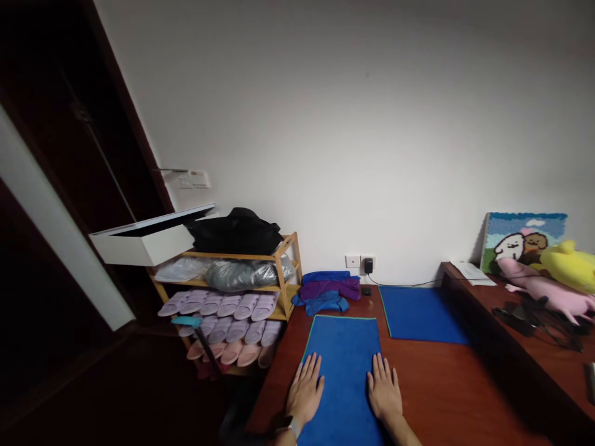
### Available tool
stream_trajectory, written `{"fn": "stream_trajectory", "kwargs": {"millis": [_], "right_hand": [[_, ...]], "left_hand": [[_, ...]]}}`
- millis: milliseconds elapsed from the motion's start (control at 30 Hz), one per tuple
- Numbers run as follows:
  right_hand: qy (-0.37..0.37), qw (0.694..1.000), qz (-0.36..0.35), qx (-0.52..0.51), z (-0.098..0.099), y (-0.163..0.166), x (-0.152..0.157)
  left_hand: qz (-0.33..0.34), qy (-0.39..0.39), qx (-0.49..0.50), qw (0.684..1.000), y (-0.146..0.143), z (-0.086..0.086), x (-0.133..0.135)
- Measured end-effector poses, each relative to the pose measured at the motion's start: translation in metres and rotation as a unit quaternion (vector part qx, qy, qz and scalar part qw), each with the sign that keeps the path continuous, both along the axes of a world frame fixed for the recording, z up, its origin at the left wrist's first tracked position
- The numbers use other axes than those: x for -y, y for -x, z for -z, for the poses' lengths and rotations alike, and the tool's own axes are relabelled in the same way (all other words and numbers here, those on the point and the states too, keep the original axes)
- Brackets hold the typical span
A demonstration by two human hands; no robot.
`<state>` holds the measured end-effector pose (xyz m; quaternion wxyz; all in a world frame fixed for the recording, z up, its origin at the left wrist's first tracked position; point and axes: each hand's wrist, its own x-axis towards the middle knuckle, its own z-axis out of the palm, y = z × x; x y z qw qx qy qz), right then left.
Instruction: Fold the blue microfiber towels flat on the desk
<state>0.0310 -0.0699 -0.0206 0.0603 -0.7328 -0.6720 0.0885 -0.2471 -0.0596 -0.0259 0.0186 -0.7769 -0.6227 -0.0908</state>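
Note:
A blue cloth with a light green edge (346, 371) lies flat on the reddish-brown wooden table (441, 384). My left hand (305, 389) rests on its left side, palm down with fingers stretched forward; a watch (289, 424) is on that wrist. Across from it, my right hand (383, 387) lies flat over the cloth's right edge, fingers extended. Neither hand grips anything. The near end of the cloth runs out of the bottom of the view.
Another blue cloth (425, 313) lies at the back right. Crumpled blue and purple cloths (330, 288) are piled by the wall. To the left stands a wooden rack (284, 279) of slippers. A raised shelf with plush toys (548, 288) borders the right.

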Motion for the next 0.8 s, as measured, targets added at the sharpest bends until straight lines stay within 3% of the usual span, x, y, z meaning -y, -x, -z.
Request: {"fn": "stream_trajectory", "kwargs": {"millis": [133, 267, 433, 633, 800], "right_hand": [[-0.051, 0.998, -0.029, -0.013, 0.006, -0.004, 0.021], [-0.041, 0.999, -0.018, -0.026, 0.014, -0.008, 0.033], [-0.037, 0.999, -0.018, -0.019, 0.017, -0.007, 0.028], [-0.021, 1.000, -0.017, -0.010, 0.005, -0.008, 0.016], [-0.047, 0.998, -0.029, -0.032, 0.010, -0.008, 0.024]], "left_hand": [[0.024, -0.042, -0.003, 0.999, -0.013, -0.007, 0.004], [0.056, -0.047, 0.018, 0.997, -0.031, -0.007, 0.014], [0.063, -0.002, 0.035, 0.997, -0.041, -0.001, 0.015], [0.040, 0.028, 0.035, 0.998, -0.040, -0.013, 0.004], [0.065, -0.033, 0.041, 0.997, -0.069, -0.020, 0.017]]}}
